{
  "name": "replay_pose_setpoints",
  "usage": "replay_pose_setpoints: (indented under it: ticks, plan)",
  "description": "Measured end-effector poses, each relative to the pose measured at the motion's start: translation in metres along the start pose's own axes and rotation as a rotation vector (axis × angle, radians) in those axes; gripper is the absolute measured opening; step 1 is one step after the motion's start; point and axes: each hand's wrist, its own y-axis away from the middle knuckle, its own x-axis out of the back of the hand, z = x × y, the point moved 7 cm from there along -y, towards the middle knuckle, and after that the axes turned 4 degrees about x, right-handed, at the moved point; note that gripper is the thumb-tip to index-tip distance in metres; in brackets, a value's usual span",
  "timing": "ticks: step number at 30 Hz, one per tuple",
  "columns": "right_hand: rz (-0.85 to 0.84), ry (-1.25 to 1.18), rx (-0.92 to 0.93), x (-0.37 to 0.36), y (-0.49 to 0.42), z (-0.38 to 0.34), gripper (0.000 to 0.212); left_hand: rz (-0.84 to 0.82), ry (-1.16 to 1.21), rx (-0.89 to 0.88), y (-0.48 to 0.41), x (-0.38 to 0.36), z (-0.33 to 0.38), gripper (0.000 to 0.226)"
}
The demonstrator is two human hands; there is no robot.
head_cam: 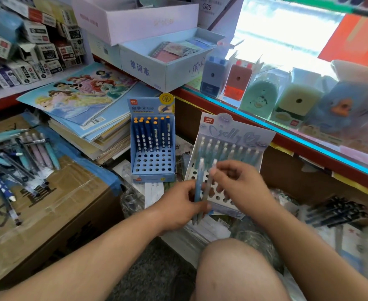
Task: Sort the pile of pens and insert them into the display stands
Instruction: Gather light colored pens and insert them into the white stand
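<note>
Left hand [183, 206] grips pale pens [197, 181] | right hand [241, 187] pinches one pen's top

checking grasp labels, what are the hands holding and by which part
The left hand grips two pale pens round their lower halves; the right hand pinches the upper end of one.

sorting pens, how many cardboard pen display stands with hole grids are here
2. A blue cardboard display stand holding dark blue pens stands at centre. A pale lilac cardboard stand of pastel pens leans just right of it. More may be hidden.
</note>
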Motion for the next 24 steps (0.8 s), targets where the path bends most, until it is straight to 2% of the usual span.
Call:
replay_pose_setpoints:
  ticks: [2,4,9,11,13,17,20,24]
  plan:
    - [-0.073,0.010,0.026,-0.007,0.003,-0.003,0.009,-0.030,-0.024,-0.012,0.001,-0.005,0.001,0.027]
    - [-0.030,0.018,0.042,-0.001,0.002,-0.004,0.008,-0.031,-0.016,0.002,0.002,-0.006,0.000,0.029]
    - [0.356,0.058,0.098,0.057,-0.008,-0.006,0.004,0.058,0.047,0.045,-0.001,0.012,-0.006,0.047]
    - [0.419,0.131,0.103,0.070,-0.012,0.000,0.010,0.116,0.051,0.045,-0.003,0.018,-0.008,0.051]
    - [0.414,0.174,0.096,0.072,-0.014,0.005,0.015,0.158,0.079,0.052,-0.003,0.021,-0.010,0.048]
    - [0.414,0.193,0.126,0.067,-0.014,0.008,0.010,0.216,0.198,0.080,-0.005,0.022,-0.014,0.035]
    - [0.401,0.257,0.135,0.062,-0.017,0.011,0.015,0.257,0.203,0.070,-0.006,0.024,-0.015,0.036]
    - [0.386,0.332,0.156,0.056,-0.021,0.012,0.021,0.274,0.159,0.027,-0.008,0.026,-0.015,0.025]
